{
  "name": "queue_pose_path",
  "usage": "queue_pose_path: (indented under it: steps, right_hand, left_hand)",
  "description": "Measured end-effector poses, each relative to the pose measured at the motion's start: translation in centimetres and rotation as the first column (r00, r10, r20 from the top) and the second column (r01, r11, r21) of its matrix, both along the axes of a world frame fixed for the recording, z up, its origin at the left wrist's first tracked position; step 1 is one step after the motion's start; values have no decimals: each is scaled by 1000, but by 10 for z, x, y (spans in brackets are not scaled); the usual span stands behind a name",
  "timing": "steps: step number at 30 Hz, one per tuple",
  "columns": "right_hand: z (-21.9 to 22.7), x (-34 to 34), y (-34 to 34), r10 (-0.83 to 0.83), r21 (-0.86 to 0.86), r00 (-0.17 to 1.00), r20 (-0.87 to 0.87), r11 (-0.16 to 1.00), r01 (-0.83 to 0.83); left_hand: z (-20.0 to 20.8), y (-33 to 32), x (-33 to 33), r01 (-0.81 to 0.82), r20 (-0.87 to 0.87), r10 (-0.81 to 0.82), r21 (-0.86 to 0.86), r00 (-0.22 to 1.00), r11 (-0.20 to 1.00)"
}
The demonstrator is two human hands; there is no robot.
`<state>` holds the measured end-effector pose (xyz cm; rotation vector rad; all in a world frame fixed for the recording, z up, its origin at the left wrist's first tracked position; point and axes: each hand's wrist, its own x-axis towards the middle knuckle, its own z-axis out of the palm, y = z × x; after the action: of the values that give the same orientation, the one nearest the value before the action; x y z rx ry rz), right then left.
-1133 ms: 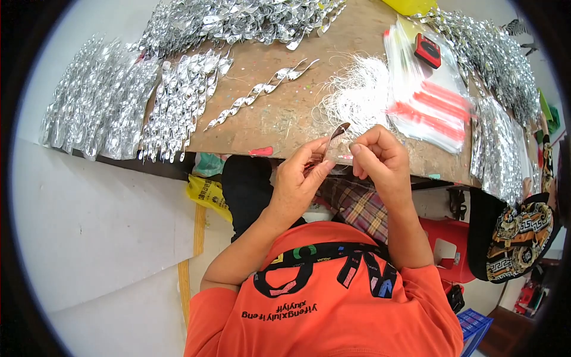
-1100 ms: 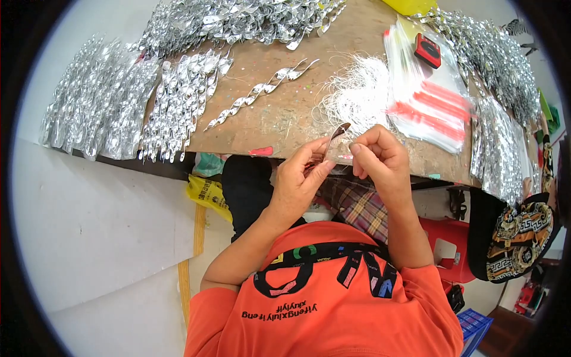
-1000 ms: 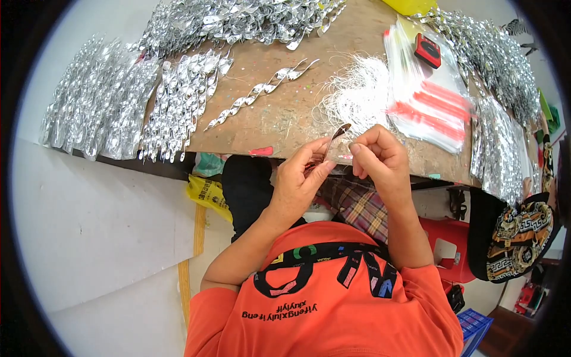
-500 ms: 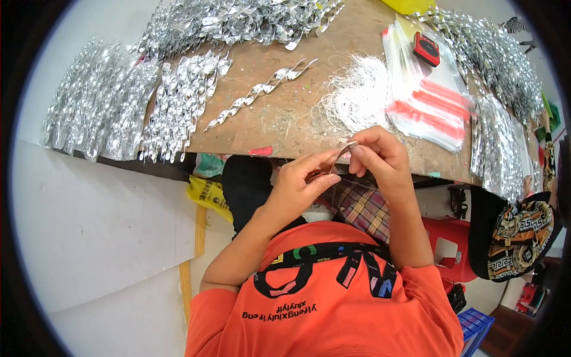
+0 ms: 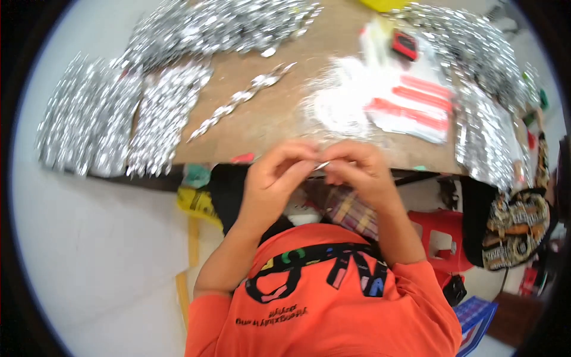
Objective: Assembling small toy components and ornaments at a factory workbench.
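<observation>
A small shiny silver piece [image 5: 322, 166] shows between my fingertips, most of it hidden; it looks like a thin metallic strip. My left hand [image 5: 278, 172] pinches it from one side. Fingers of my right hand [image 5: 358, 169] close on its other side, the two hands almost touching. Both are just off the table's near edge, above my lap. Beyond them on the brown table [image 5: 262, 128] lies a single silver twisted spiral strip [image 5: 241, 98], set slantwise. A tangled heap of white string [image 5: 339, 101] spreads past my right hand.
Silver spiral strips lie in bunches at the left [image 5: 89, 119], at the back [image 5: 220, 30] and at the right [image 5: 485, 131]. Clear plastic bags with red bands [image 5: 416, 107] carry a small red-and-black device [image 5: 405, 45]. A red stool [image 5: 437, 238] stands below at the right.
My hands have come closer together, and the curved strip that showed between them is now mostly hidden. The whole view has shifted and blurred slightly.
</observation>
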<state>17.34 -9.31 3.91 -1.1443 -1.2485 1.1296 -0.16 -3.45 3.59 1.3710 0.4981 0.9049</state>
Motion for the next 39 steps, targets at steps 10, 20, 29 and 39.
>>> queue_pose_path:
  steps: [10, 20, 29, 39]
  right_hand:
    - [-6, -7, 4, 152, 74, 983, -99, 987, -145]
    - [4, -9, 5, 170, 88, 965, -201, 984, -156]
    - [18, 12, -39, -49, 139, 943, -330, 985, 100]
    - [33, 25, -67, -236, 171, 926, -293, 940, 294]
  left_hand:
    - [-3, -7, -3, -127, -90, 153, 241, 984, 962]
    - [-17, 0, 7, -100, 11, 99, 170, 995, 980]
    - [-35, -2, 55, 255, -51, -251, 286, 967, 923]
    - [0, -12, 75, 272, -168, -215, 655, 962, 705]
